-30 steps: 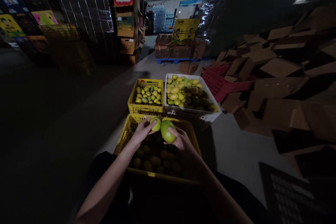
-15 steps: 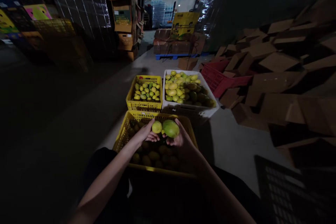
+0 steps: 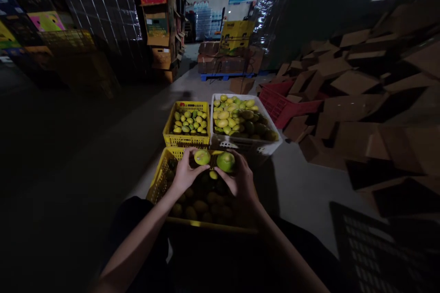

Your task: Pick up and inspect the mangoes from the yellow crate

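Note:
Above the near yellow crate (image 3: 156, 178), my left hand (image 3: 186, 171) grips a yellow-green lemon (image 3: 201, 157) between thumb and fingers. In my right hand (image 3: 240, 177) is a larger, greener lemon (image 3: 226, 162), held the same way, its pointed end tilted up. The two fruits are side by side with a small gap between them. Below and between the thumbs shows a small bright yellow fruit (image 3: 213, 175). More lemons (image 3: 200, 206) fill the near crate in deep shadow, partly hidden by my hands.
Behind the near crate stand a smaller yellow crate (image 3: 187, 140) and a white crate (image 3: 252, 146), both holding several yellow-green lemons. A red crate (image 3: 283, 105) and heaped cardboard boxes (image 3: 357, 137) lie to the right. Farther back, boxes sit on a blue pallet (image 3: 227, 75).
Both hands have turned the lemons so their ends face up toward me. My fingers have moved round to the far side, thumbs nearer me. The view has shifted slightly.

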A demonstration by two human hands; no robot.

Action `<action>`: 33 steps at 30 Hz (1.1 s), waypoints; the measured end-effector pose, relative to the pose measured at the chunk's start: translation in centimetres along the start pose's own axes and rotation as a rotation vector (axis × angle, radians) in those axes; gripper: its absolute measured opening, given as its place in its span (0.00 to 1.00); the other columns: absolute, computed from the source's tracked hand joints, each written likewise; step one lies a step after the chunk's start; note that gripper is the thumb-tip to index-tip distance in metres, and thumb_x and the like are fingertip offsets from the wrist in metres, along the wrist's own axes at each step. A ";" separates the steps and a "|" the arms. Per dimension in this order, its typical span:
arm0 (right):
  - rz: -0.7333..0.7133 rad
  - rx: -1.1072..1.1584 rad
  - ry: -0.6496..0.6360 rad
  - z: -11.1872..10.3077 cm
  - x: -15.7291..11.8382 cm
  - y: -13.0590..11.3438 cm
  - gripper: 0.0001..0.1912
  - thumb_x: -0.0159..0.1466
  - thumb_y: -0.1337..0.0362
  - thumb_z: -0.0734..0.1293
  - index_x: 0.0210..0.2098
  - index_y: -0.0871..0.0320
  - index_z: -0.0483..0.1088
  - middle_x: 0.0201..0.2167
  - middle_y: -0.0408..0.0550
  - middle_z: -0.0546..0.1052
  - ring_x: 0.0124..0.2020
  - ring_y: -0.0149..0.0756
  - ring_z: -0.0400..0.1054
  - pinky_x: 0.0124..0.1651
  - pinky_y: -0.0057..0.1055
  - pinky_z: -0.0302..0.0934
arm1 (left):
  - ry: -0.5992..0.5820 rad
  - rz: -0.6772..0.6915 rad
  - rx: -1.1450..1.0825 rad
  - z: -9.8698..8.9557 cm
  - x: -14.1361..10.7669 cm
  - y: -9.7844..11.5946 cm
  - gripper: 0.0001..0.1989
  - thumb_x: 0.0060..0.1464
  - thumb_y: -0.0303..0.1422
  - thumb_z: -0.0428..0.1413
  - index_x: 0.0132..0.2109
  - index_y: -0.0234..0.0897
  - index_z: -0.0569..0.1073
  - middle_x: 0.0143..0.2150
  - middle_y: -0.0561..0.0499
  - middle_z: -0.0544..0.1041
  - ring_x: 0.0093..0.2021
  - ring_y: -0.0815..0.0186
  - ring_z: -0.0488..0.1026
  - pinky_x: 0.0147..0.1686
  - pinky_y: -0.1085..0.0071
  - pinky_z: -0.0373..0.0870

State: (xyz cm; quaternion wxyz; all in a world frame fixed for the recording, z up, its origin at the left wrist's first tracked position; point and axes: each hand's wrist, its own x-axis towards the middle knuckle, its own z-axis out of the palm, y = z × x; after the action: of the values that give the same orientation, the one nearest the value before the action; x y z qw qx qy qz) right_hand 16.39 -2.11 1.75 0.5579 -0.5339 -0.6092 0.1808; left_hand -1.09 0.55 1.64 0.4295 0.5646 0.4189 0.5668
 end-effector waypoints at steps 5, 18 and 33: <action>-0.191 -0.123 -0.031 0.1 -0.5 0.3 0.22 0.58 0.63 0.68 0.53 0.49 0.67 0.51 0.52 0.66 0.51 0.45 0.67 0.53 0.41 0.64 | -0.050 0.062 0.061 -0.2 -0.5 1.2 0.23 0.39 0.31 0.68 0.44 0.41 0.72 0.44 0.49 0.75 0.47 0.60 0.70 0.52 0.67 0.63; -0.021 -0.008 0.048 0.5 -0.2 -0.4 0.27 0.50 0.59 0.74 0.49 0.49 0.70 0.49 0.51 0.66 0.49 0.46 0.66 0.51 0.43 0.65 | -0.045 0.044 -0.038 -0.5 0.0 1.2 0.25 0.36 0.32 0.69 0.45 0.41 0.73 0.47 0.48 0.74 0.50 0.60 0.70 0.53 0.66 0.64; 0.593 0.945 -0.193 0.0 0.5 -0.4 0.19 0.49 0.57 0.71 0.40 0.53 0.73 0.42 0.48 0.79 0.46 0.49 0.72 0.47 0.45 0.65 | -0.059 -0.601 -0.897 -1.5 0.2 1.5 0.04 0.52 0.32 0.58 0.35 0.36 0.73 0.33 0.50 0.78 0.34 0.71 0.75 0.39 0.75 0.73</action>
State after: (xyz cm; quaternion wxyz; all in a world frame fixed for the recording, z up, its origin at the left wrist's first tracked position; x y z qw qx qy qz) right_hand 16.31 -1.79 2.30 0.6033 -0.3554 -0.3344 0.6308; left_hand -2.65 0.35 3.16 0.7834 0.1968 0.2665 0.5259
